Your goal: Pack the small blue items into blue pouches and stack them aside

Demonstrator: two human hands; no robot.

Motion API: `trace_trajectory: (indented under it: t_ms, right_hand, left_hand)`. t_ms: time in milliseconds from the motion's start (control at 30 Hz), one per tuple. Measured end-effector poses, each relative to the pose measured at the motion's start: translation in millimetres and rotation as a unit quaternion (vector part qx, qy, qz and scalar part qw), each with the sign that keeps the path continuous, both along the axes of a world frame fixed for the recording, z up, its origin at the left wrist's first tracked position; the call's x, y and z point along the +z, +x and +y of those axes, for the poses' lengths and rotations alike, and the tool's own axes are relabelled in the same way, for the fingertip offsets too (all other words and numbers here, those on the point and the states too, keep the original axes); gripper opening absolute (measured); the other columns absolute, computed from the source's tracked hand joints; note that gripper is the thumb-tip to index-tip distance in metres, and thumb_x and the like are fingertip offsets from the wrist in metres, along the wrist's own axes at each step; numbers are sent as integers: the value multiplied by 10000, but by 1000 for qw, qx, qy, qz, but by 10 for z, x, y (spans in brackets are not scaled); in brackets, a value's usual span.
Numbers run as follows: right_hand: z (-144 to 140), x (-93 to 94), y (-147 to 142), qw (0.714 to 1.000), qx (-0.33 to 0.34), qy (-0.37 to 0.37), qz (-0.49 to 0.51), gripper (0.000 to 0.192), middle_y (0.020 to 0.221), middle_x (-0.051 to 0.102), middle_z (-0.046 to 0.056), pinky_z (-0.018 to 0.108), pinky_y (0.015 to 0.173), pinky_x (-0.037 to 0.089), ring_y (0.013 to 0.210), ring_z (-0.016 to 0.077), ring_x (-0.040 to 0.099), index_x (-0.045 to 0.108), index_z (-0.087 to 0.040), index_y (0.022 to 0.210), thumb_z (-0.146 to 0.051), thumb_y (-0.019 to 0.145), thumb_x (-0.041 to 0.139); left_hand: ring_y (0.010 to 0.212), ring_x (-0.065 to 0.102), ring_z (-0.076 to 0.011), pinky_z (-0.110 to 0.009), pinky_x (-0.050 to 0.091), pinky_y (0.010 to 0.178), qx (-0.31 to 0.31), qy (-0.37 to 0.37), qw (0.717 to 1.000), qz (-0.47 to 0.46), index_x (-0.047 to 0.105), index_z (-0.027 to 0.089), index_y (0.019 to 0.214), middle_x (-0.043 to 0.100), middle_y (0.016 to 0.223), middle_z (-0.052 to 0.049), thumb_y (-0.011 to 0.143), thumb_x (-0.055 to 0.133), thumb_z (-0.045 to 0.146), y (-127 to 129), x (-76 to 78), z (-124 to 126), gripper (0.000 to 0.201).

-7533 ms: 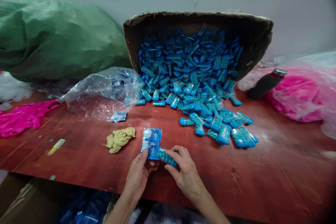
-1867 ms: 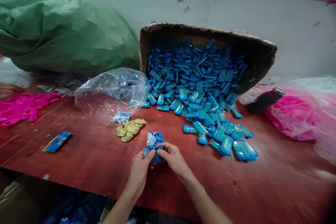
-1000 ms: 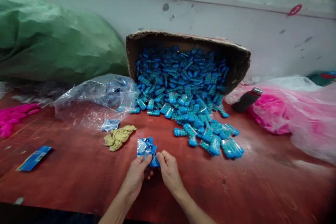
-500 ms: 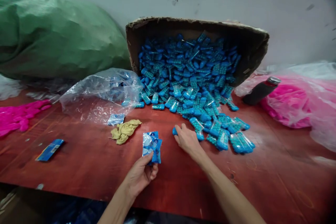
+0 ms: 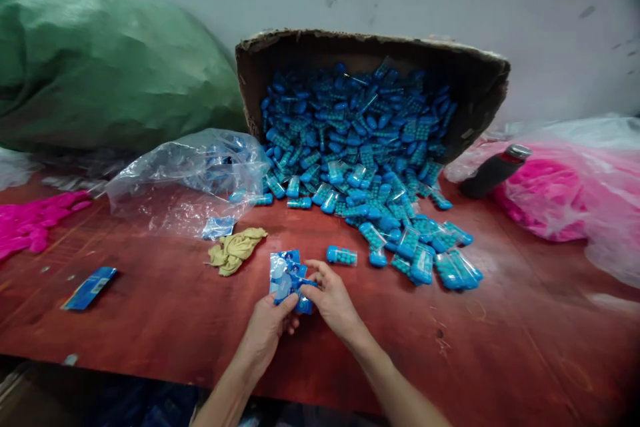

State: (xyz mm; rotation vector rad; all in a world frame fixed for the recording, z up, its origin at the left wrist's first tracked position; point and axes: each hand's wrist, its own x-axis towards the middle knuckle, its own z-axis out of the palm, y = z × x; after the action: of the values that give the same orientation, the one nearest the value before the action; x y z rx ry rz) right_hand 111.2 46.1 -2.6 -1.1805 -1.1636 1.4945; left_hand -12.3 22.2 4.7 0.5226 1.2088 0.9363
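My left hand [image 5: 270, 323] grips a small stack of blue printed packets [image 5: 283, 272] from below, just above the red table [image 5: 500, 333]. My right hand [image 5: 333, 297] pinches the right side of the same stack, fingers on a blue piece there. A single wrapped blue capsule-shaped item [image 5: 342, 255] lies on the table a little beyond my right hand. Behind it, a tipped cardboard box [image 5: 475, 77] spills a heap of the same blue items [image 5: 360, 153] toward me.
A clear plastic bag [image 5: 185, 180] and a crumpled yellow cloth [image 5: 235, 248] lie left of the heap. A blue flat packet [image 5: 87, 287] and pink pieces [image 5: 30, 227] sit far left, a green sack [image 5: 100, 60] behind. A dark bottle [image 5: 493, 170] and pink-filled bag [image 5: 565, 197] are at right.
Half a second ago my right hand reached out to the heap's near edge. It has come back to the stack in my left hand, and one blue item now lies apart from the heap.
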Motion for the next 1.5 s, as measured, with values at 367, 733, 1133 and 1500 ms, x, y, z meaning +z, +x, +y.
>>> trace_trajectory:
  t_ms: [367,733,1133,1500]
  right_hand:
    - [112,234,283,869,6,199,-454,339,1083,523,99,350,821,396,989,231,487,485,-202,1140,-212,802,501]
    - [436,154,565,800,54,143,-580,505,1009,554,115,319,656,449,799,220,598,349,-178,1272,-245,791,488]
    - [-106,167,439,987,-78,-76,115,438,695,574,-37,236,403,511,555,142,613,335,-208,1049,-213,690,587]
    - [-276,238,257,981,-69,-107,145,390,731,545,-47,228,394,520,530,120,613,341,-212,1010,-209,700,578]
  left_hand:
    - [360,444,-69,-174,300,336,84,-44,993,-63,464,154,548,450,377,66,578,711,326,53,-8,-66,302]
    - [360,480,-71,-147,335,331,115,-158,972,-132,486,160,653,543,430,14,752,571,265,62,58,-91,167]
    - [349,485,-70,-140,349,320,164,-188,959,-133,493,150,624,526,418,12,783,524,257,140,69,-85,195]
    - [373,504,-84,-163,366,342,161,-103,975,-112,527,144,632,548,424,11,709,611,319,158,19,-150,210]
